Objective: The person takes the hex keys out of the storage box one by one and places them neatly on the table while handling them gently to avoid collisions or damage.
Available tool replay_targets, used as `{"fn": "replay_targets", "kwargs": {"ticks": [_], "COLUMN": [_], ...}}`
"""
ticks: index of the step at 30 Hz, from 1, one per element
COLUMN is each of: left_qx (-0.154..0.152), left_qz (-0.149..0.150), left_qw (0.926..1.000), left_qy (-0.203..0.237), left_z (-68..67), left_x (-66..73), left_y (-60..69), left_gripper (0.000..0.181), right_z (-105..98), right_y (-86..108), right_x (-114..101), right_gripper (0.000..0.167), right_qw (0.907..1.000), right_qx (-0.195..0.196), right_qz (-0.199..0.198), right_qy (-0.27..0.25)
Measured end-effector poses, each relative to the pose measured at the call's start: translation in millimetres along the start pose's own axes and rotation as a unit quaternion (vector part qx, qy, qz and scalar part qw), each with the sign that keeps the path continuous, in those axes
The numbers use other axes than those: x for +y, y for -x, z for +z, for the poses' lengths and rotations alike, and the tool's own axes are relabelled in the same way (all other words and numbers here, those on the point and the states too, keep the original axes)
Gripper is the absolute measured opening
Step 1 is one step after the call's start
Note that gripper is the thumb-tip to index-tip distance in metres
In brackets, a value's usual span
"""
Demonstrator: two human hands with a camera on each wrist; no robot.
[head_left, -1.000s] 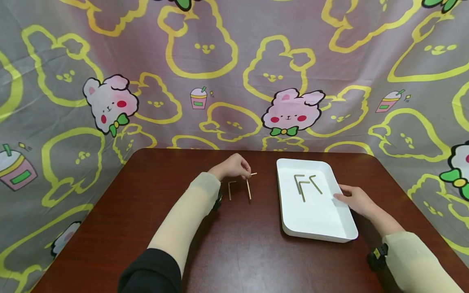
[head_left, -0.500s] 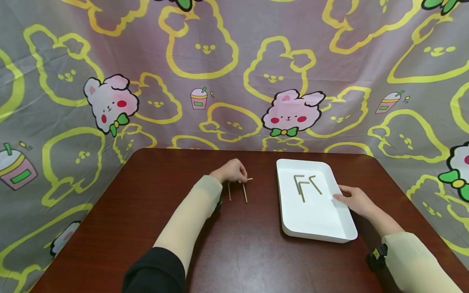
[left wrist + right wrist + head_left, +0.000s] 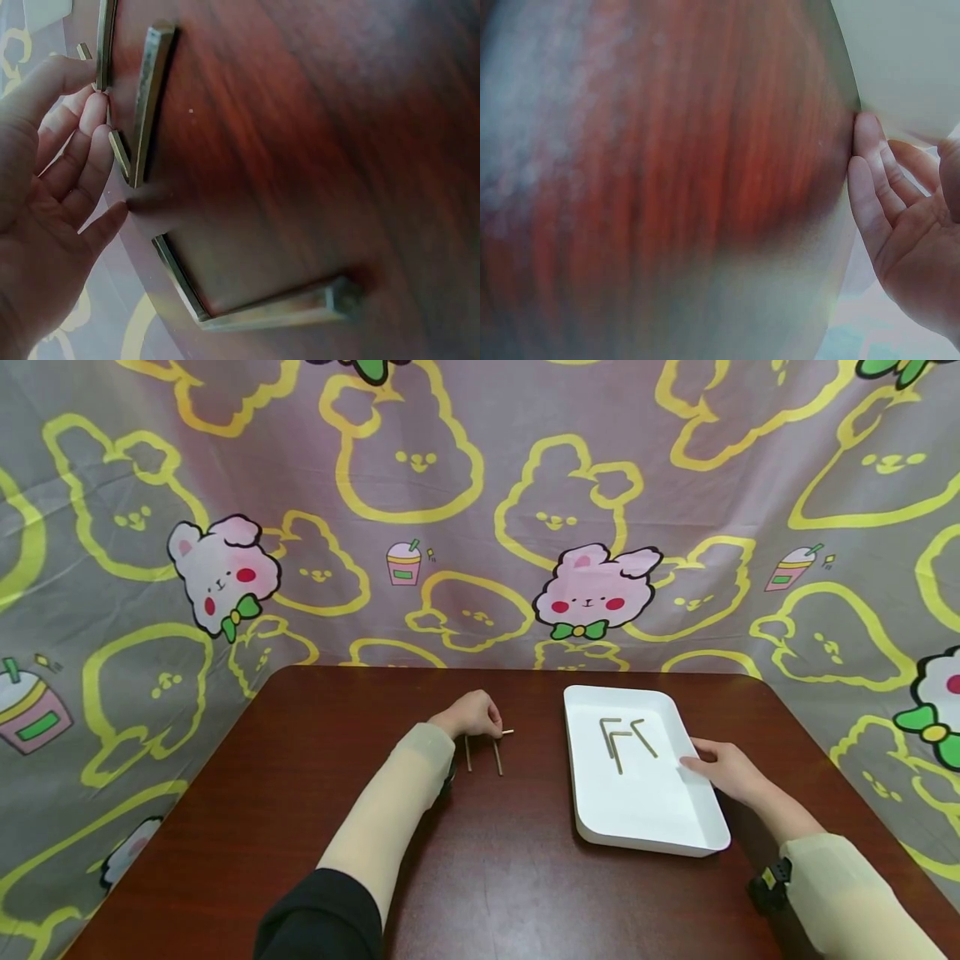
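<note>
My left hand (image 3: 471,713) (image 3: 56,150) pinches an L-shaped metal key (image 3: 498,758) (image 3: 105,45) between thumb and fingertips, low over the table left of the tray. Close beside those fingers in the left wrist view lies a second L-shaped key (image 3: 152,97); a third (image 3: 270,313) lies farther off. The hand and sleeve partly hide these keys in the head view. My right hand (image 3: 727,768) (image 3: 915,225) grips the right side of the white tray (image 3: 637,842) (image 3: 907,60), thumb over the rim and fingers outside.
Three L-shaped keys lie in the upper half of the tray, one of them a slanted key (image 3: 644,738) at the right. The dark red-brown table (image 3: 300,777) ends at a patterned curtain (image 3: 465,527) along the back.
My left hand has moved a little left and towards me, carrying the pinched key with it. The right hand still grips the tray, which has stayed in place.
</note>
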State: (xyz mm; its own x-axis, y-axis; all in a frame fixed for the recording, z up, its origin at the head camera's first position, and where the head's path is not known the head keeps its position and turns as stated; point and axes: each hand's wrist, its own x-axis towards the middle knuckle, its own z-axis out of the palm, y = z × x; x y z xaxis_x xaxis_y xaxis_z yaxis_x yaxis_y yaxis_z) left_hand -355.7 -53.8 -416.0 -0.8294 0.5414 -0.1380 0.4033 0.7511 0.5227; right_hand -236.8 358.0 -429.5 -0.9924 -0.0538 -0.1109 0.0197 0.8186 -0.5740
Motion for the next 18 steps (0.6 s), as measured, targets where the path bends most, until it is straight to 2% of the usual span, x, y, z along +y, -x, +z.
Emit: {"fn": "replay_targets", "kwargs": {"ticks": [9,18], "left_qx": [0.003,0.003], "left_qz": [-0.01,-0.019], "left_qw": [0.9999,0.9993], "left_qy": [0.002,0.031], "left_z": [0.1,-0.2], "left_x": [0.7,-1.4], "left_y": [1.4,2.0], "left_gripper": [0.01,0.009], "right_z": [-0.3,-0.3], "right_y": [-0.7,1.3], "right_x": [-1.6,-3.3], "right_gripper": [0.065,0.065], "right_qw": [1.0,1.0], "right_qx": [0.002,0.002], "right_qz": [0.001,0.005], "right_qy": [0.002,-0.002]}}
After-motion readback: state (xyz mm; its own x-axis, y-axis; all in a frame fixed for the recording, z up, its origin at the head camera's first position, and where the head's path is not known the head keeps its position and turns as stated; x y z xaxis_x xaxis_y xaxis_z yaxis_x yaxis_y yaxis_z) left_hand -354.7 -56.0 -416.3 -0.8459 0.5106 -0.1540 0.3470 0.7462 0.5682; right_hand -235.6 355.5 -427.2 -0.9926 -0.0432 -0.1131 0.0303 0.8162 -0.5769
